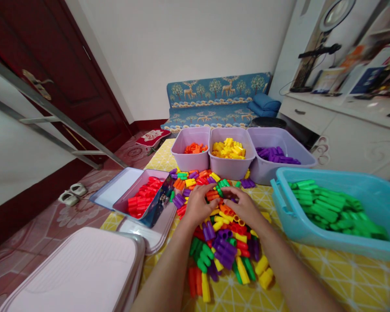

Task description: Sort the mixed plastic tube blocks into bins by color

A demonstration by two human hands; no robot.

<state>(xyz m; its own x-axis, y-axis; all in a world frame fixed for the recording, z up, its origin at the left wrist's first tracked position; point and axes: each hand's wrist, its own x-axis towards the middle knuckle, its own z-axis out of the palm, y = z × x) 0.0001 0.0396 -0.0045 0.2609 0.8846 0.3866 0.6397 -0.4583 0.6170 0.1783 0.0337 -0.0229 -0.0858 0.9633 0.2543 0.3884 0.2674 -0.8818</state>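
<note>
A mixed heap of bullet-shaped plastic toy blocks (225,253) in red, orange, yellow, green and purple lies on the table. My left hand (199,203) reaches into the far part of the heap, its fingers curved and the thumb apart from them. Orange blocks (211,195) show within that gap. Facing it, my right hand (242,206) is cupped over the blocks too, thumb and fingers apart. A green block (219,190) lies between the fingertips of both hands. Neither hand visibly grips a block, though some fingertips are hidden among the pieces.
Beyond the heap stand lilac bins with orange (190,164), yellow (229,167) and purple blocks (273,173). A blue tub (328,242) of green blocks is right; a box (121,206) of red ones is left. Pale lids (81,268) lie front left. A ladder (84,138) leans nearby.
</note>
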